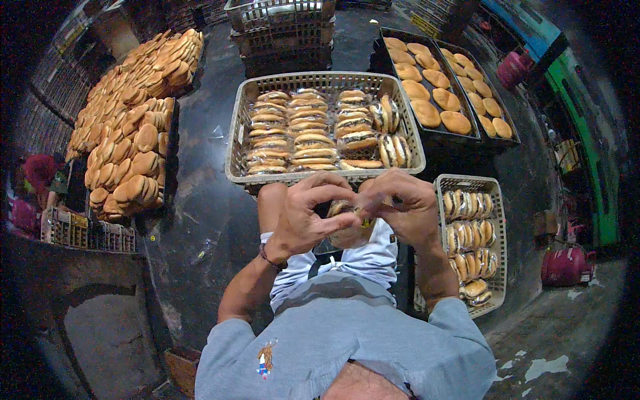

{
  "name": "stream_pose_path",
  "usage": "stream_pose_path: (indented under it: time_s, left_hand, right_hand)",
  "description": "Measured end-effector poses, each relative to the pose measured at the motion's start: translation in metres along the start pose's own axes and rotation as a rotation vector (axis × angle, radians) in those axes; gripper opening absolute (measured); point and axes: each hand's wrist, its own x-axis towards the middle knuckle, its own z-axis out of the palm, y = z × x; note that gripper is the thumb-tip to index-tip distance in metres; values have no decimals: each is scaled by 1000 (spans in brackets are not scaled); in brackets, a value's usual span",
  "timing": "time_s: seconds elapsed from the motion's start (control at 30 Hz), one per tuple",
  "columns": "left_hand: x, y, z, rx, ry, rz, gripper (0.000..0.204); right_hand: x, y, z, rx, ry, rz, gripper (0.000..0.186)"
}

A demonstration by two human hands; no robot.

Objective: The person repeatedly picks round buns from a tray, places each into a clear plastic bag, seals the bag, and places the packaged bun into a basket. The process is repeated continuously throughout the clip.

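Over my lap, my left hand and my right hand are close together, both with fingers pinched on a clear plastic bag with a filled bun in it; the fingers partly hide it. Just beyond them sits a light plastic crate of bagged filled buns, mostly stacked in rows, some on their sides at the right. To my right, a second crate holds more bagged buns.
At left are large piles of loose flat buns. At back right, two dark trays hold baked buns. Stacked crates stand at the back. Magenta gas cylinders stand at right; a red-topped figure is at far left.
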Motion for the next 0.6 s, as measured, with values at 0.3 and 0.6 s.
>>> stream_pose_path:
  time_s: [0.3,0.6]
  left_hand:
    - [1,5,1,18,-16,-111,30]
    - [-3,-5,-3,161,135,1,33]
  right_hand:
    - [-6,12,6,-37,29,45,23]
    - [11,-3,16,-359,25,-168,28]
